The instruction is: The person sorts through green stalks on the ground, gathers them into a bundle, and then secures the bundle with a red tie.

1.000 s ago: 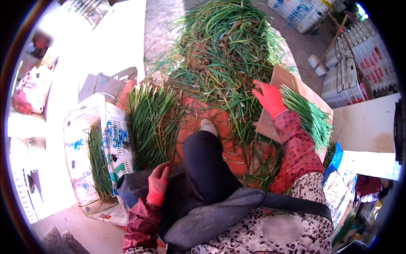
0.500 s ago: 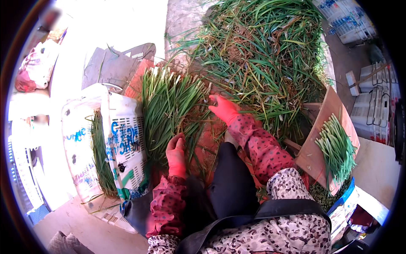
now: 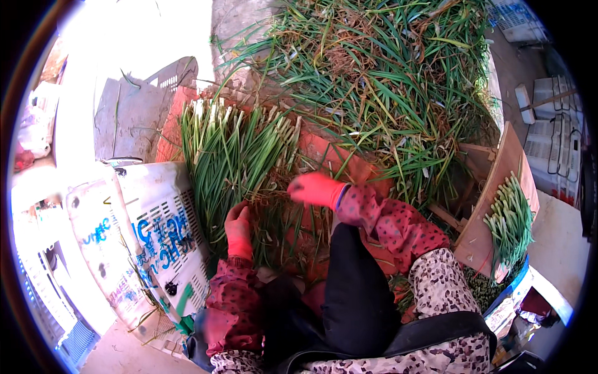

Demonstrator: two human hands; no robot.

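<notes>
A pile of long green stalks with pale cut ends (image 3: 240,149), like chives or garlic greens, lies on a reddish board (image 3: 324,153). My left hand (image 3: 238,232), in a coral-red glove, is at the pile's near leafy end, its fingers loosely stretched and apart. Just right of the pile my right hand (image 3: 316,189), gloved the same, has its fingers curled together above brown, withered leaves (image 3: 269,202). Whatever lies in those fingers is too small to make out. Both forearms wear red sleeves with dark dots.
A big heap of loose green leaves and dry scraps (image 3: 380,81) spreads beyond my right hand. White crates (image 3: 159,230) with blue marks stand at left. On the right, a bundle of green stalks (image 3: 511,218) rests against a tilted wooden board (image 3: 483,215).
My right hand has drawn nearer and leftward, from beside the cut ends to above the withered leaves, its fingers more curled. The view has shifted, carrying the pile and crates leftward.
</notes>
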